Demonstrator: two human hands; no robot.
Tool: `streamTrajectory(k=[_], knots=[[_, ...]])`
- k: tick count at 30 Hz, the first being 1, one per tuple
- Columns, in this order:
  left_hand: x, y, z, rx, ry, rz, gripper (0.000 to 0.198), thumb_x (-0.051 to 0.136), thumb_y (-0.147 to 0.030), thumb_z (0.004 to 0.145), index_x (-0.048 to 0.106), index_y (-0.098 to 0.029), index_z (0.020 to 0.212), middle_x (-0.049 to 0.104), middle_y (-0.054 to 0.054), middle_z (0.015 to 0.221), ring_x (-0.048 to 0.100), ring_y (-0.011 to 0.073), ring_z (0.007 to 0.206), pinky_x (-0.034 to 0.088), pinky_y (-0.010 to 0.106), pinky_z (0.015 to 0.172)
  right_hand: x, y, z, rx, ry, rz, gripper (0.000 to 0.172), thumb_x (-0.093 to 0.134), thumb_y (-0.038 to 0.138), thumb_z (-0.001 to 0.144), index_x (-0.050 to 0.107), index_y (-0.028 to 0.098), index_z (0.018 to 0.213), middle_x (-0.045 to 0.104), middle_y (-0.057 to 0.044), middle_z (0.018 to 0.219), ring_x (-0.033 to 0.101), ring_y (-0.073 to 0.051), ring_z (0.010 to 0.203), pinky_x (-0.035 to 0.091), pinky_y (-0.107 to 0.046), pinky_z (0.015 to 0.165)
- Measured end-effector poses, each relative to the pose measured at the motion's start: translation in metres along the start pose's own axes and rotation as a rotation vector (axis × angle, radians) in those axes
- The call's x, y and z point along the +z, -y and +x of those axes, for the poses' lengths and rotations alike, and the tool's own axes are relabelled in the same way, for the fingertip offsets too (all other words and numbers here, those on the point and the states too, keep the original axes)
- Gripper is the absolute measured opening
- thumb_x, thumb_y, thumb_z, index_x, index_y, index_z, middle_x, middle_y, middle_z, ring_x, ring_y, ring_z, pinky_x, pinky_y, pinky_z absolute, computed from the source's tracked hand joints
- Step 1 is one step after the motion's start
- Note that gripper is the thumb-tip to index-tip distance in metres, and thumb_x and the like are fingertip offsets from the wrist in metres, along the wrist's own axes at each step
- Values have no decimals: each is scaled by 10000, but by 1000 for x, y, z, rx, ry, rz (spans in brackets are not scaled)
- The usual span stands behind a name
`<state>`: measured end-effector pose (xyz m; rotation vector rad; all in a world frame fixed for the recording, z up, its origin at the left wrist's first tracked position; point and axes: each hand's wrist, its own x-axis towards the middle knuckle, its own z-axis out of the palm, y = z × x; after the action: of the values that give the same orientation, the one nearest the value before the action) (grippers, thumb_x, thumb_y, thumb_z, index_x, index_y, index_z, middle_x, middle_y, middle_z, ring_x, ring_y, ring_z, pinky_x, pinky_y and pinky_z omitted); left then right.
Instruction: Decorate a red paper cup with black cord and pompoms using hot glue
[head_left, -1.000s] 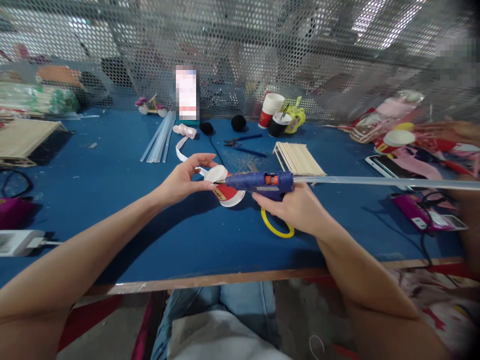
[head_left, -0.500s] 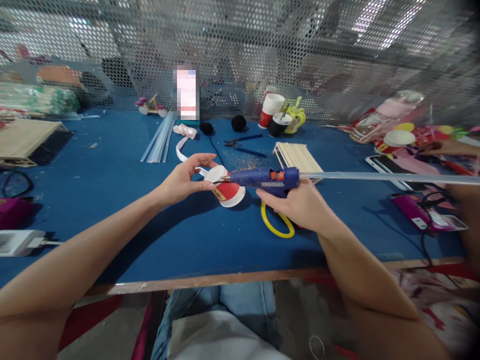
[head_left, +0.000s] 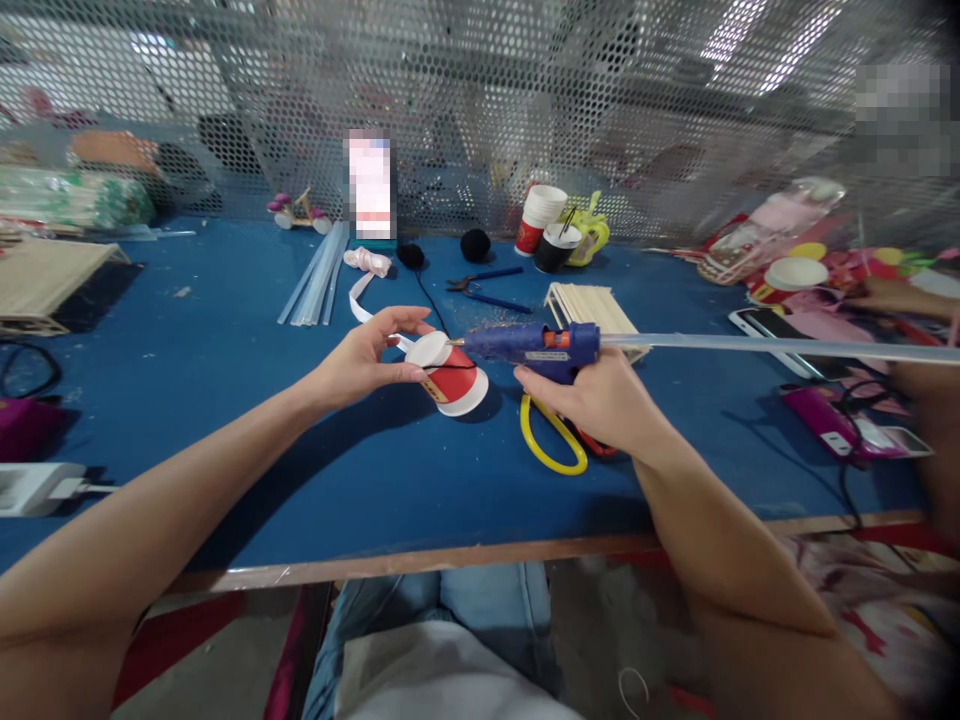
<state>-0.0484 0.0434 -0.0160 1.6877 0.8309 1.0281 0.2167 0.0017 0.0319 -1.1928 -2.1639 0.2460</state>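
Observation:
My left hand (head_left: 379, 352) is closed on a red and white paper cup (head_left: 455, 383), which lies tilted with its white base toward the upper left. A black cord crosses the cup's side, and a white ribbon (head_left: 363, 297) runs behind my fingers. In my right hand (head_left: 611, 400) is a blue glue gun (head_left: 529, 345), gripped by the handle. Its nozzle is at the edge of the cup's base; whether it touches, I cannot tell. A long clear glue stick (head_left: 750, 346) sticks out of its back. Under my right hand lie yellow-handled scissors (head_left: 551, 445).
Several loose glue sticks (head_left: 316, 278), pliers (head_left: 487, 288), black yarn balls (head_left: 475, 245) and a small stick-built platform (head_left: 592, 308) lie on the blue table (head_left: 420, 500). Stacked cups (head_left: 541, 215) stand before the perforated metal screen (head_left: 465, 120). Another person's hand (head_left: 904, 297) is at the right.
The glue gun's nozzle has lifted slightly and drawn back toward the cup base's upper edge. The black cord on the cup now shows clearly. My left hand keeps its hold.

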Motion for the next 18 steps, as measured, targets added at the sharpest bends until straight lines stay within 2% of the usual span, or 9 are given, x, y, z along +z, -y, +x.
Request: streamTrajectory(k=[4,9,11,14,18], knots=[[0,-1,0,4,8,-13,658,786,-248,622,515,-236,1222,599,85,1154,533,251,1110,389,402,939,0,0,1,25,3,3,148,556,270,784,649,164,740,649,-33,636,596,-169,605,487,-297,613],[0,-1,1,-7,20,-27,662,792,-246,616,513,-242,1216,598,79,1151,529,247,1114,390,396,939,1,-1,2,36,-4,60,148,554,268,786,649,156,807,676,-45,727,620,-174,666,499,-302,647],[0,-1,1,-15,18,-29,663,796,-248,611,516,-244,1212,597,79,1158,527,246,1117,390,391,939,1,-2,3,44,4,42,150,558,277,782,645,155,782,656,-36,669,596,-164,613,487,-296,603],[0,0,1,-15,16,-34,662,799,-251,607,524,-246,1209,600,76,1161,531,244,1111,387,387,941,1,-1,4,135,43,53,182,581,312,775,617,152,698,592,-9,542,542,-137,508,455,-276,525],[-1,1,1,13,31,-39,656,793,-237,616,525,-249,1214,598,73,1145,531,236,1098,392,382,935,-4,-2,9,296,74,193,237,598,346,772,585,156,630,538,14,457,501,-110,418,438,-259,473]])
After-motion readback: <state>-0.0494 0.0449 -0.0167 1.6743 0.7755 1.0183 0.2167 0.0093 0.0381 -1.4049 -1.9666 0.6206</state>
